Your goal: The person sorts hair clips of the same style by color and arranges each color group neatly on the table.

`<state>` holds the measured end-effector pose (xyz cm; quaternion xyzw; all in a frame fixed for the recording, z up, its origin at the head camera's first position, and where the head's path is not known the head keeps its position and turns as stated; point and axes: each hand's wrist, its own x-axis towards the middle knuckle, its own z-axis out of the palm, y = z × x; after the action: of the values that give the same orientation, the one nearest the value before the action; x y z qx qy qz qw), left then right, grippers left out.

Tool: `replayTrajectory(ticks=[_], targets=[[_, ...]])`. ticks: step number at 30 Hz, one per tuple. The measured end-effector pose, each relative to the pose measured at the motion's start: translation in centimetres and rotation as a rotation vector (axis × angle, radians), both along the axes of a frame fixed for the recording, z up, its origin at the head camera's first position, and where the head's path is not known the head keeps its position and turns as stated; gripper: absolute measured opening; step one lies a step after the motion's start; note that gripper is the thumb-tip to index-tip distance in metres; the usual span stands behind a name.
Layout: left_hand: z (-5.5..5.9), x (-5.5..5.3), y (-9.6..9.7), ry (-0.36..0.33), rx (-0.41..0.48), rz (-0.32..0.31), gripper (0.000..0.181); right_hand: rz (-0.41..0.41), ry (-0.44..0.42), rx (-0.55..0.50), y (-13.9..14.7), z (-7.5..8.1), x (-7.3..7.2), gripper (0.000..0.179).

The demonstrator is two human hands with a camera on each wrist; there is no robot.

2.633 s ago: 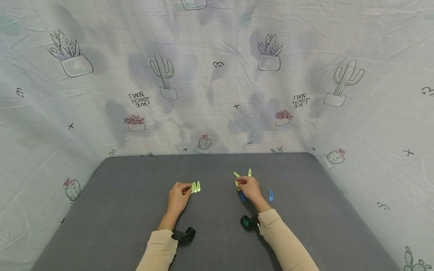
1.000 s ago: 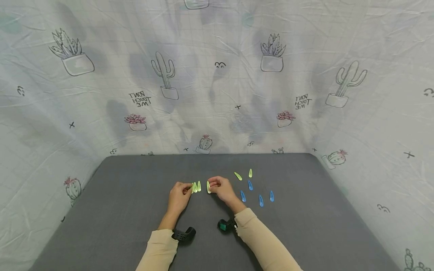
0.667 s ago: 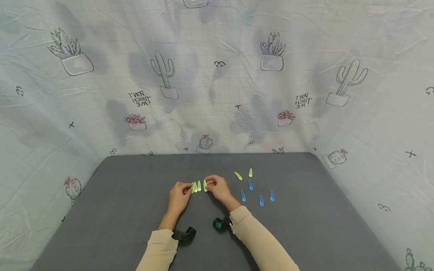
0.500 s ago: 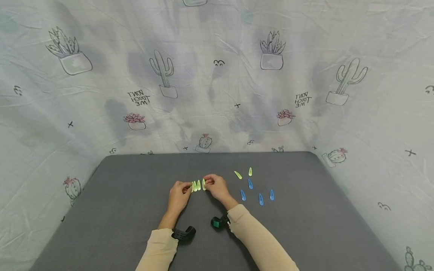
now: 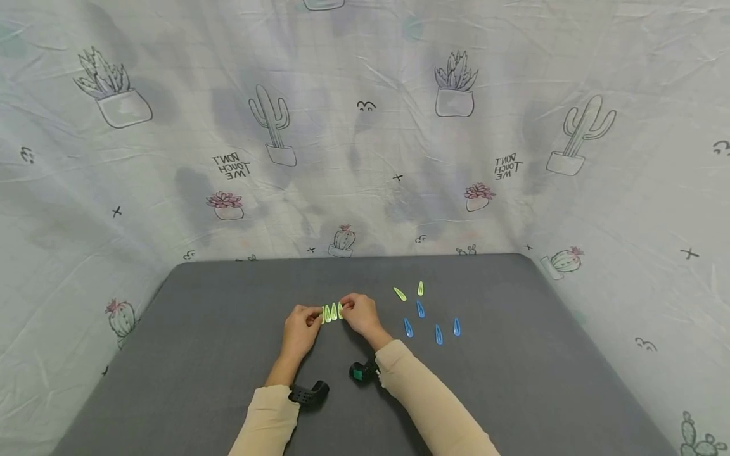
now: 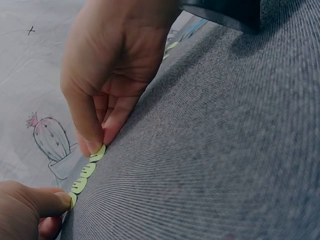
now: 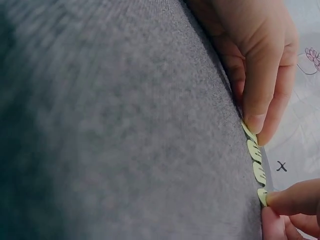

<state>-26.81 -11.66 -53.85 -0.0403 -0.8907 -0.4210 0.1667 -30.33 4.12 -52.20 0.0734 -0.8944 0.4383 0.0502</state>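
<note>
Several yellow-green snap hair clips stand side by side in a short row in the middle of the table. My left hand (image 5: 300, 332) pinches the leftmost clip (image 6: 73, 200) between thumb and finger. At the other end, my right hand (image 5: 362, 315) pinches the rightmost clip (image 6: 98, 153), its fingertips covering part of it. Between the two hands lie the middle clips (image 5: 327, 313) of the row, close together, their slotted ends showing in the right wrist view. Only a narrow span of clips separates the hands.
Two loose yellow-green clips, one tilted (image 5: 400, 294) and one upright (image 5: 421, 288), lie right of the right hand. Several blue hair clips (image 5: 438, 334) are spread just nearer. The grey tabletop (image 5: 217, 354) ends at a cactus-printed curtain (image 5: 365, 145).
My right hand took a yellow-green clip from the loose group on the right and carried it left to the row's right end. The left hand has stayed at the row's left end.
</note>
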Motion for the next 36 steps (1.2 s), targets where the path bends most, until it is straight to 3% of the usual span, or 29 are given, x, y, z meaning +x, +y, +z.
replayTrajectory(ticks=[6, 10, 18, 26, 36], targets=[[-0.1, 0.0, 0.0, -0.001, 0.000, -0.002, 0.017, -0.026, 0.023, 0.009, -0.2, -0.1, 0.0, 0.018], [-0.3, -0.1, 0.0, 0.001, 0.007, -0.007, 0.017, -0.011, 0.007, -0.072, 0.3, -0.4, 0.1, 0.017], [-0.6, -0.3, -0.1, -0.002, -0.010, 0.024, 0.016, 0.084, -0.052, -0.243, 1.3, -0.6, 0.6, 0.025], [-0.2, -0.2, 0.1, -0.002, 0.000, 0.005, 0.018, 0.199, -0.060, -0.386, 3.5, -0.4, 0.8, 0.036], [-0.1, -0.2, 0.0, -0.024, -0.013, 0.017, 0.018, 0.261, -0.013, -0.413, 7.7, 3.8, 2.9, 0.043]])
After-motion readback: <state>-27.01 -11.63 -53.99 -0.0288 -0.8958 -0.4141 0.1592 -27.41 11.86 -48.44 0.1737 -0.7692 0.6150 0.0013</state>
